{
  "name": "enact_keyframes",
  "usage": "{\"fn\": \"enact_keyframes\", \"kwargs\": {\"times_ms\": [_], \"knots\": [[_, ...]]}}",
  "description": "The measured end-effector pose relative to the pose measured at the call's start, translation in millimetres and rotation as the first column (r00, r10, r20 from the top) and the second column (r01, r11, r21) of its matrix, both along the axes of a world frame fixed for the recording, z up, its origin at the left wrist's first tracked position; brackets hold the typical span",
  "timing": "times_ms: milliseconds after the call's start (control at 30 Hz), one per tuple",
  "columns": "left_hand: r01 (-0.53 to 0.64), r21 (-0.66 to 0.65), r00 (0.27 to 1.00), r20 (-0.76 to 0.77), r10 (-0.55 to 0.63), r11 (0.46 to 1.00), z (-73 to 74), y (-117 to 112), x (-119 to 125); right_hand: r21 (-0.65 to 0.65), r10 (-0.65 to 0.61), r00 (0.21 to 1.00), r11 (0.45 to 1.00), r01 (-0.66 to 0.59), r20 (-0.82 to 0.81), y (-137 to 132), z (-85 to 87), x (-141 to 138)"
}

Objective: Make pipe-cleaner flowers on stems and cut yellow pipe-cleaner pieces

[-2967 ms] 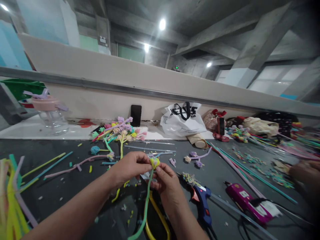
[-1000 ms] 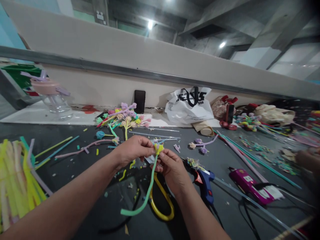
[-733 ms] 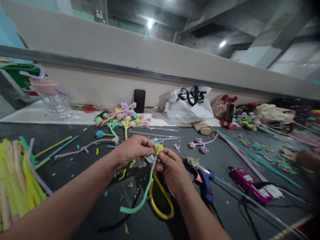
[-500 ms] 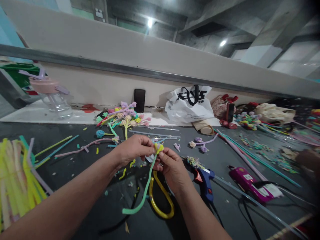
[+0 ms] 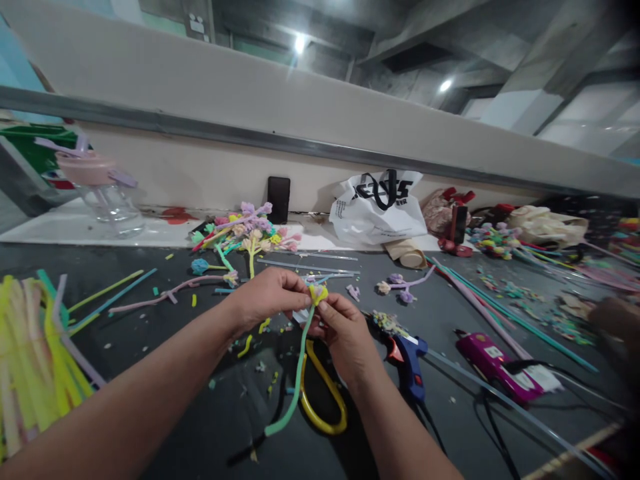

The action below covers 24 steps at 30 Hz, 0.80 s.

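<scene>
My left hand [image 5: 281,294] and my right hand [image 5: 345,328] meet in front of me, fingertips pinching a small yellow pipe-cleaner flower [image 5: 318,295] with a pale lilac middle. Its fuzzy green stem [image 5: 299,377] hangs down between my forearms, the lower end free. Just below my right hand shows the yellow handle of a pair of scissors [image 5: 327,421]; the rest is mostly hidden, and I cannot tell whether the hand touches it. To the right lies a blue glue gun [image 5: 413,370], its nozzle near a heap of coloured scraps [image 5: 389,324].
Yellow and cream pipe cleaners [image 5: 30,360] lie bundled at left. Finished flowers [image 5: 250,227] are piled at the back by a black phone [image 5: 279,199]. A purple device [image 5: 493,363] with cords and a clear glue stick [image 5: 500,393] occupy the right, near another person's blurred hand [image 5: 613,320].
The stem's free lower end has swung to the right and slightly down, now hanging straighter. Both hands keep their pinch on the flower in nearly the same place.
</scene>
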<state>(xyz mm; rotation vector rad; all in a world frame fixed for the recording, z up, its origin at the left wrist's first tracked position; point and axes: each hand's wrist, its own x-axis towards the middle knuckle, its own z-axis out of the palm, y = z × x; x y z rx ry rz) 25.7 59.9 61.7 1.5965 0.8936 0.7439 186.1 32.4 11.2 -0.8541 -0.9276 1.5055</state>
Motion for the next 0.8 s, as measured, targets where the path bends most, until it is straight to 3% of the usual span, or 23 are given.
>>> {"fn": "enact_keyframes", "kwargs": {"times_ms": [200,533,800], "knots": [[-0.031,0.035,0.997,-0.069,0.033,0.999,0.2,1.2,-1.0,0.01,-0.045,0.997,0.999,0.044,0.064,-2.0,5.5,-2.6],[-0.083,0.185,0.975,-0.19,0.119,0.979,-5.4,2.4,1.4,0.049,-0.141,0.975,0.99,0.135,0.171,-1.5,0.1,-3.7],[-0.136,0.275,0.93,-0.295,0.218,0.952,-0.2,-0.7,4.0,0.027,-0.163,0.966,0.987,0.161,0.202,-0.9,0.2,-4.7]]}}
